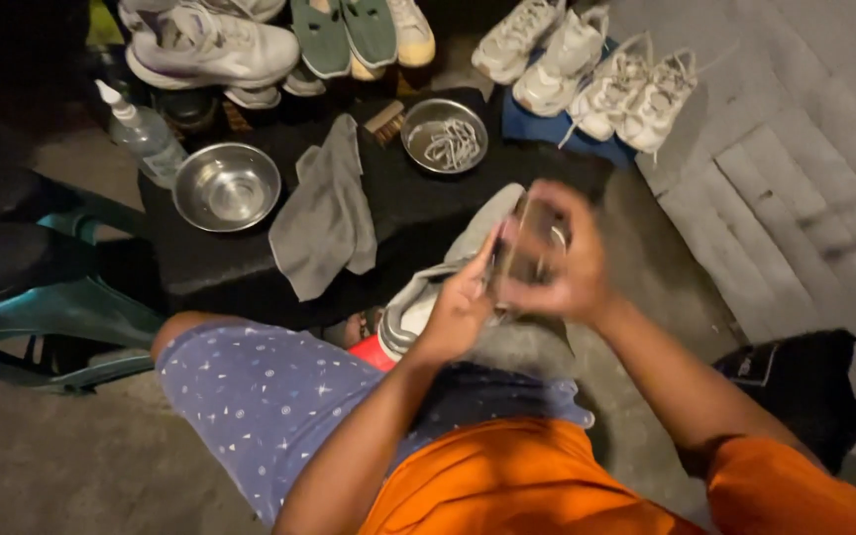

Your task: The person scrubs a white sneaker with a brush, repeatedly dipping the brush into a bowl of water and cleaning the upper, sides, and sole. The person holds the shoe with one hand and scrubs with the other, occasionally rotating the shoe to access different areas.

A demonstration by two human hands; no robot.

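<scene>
A grey sneaker point(438, 287) was gripped at its side by the left hand point(463, 307), while a blurred brush point(527, 243) was clasped by the right hand point(562, 263).

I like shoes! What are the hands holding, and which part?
The left hand steadies a grey shoe by its side. The right hand has a grip around a small blurred object; which part cannot be told.

Grey fabric sneaker with white rubber sole and red heel patch point(428, 292): held above the lap, toe raised toward the near edge of the black tabletop, heel low by the knee. Small brush, brownish point(527, 243), blurred: pressed against the sneaker's upper, near its middle; bristles indistinct.
</scene>
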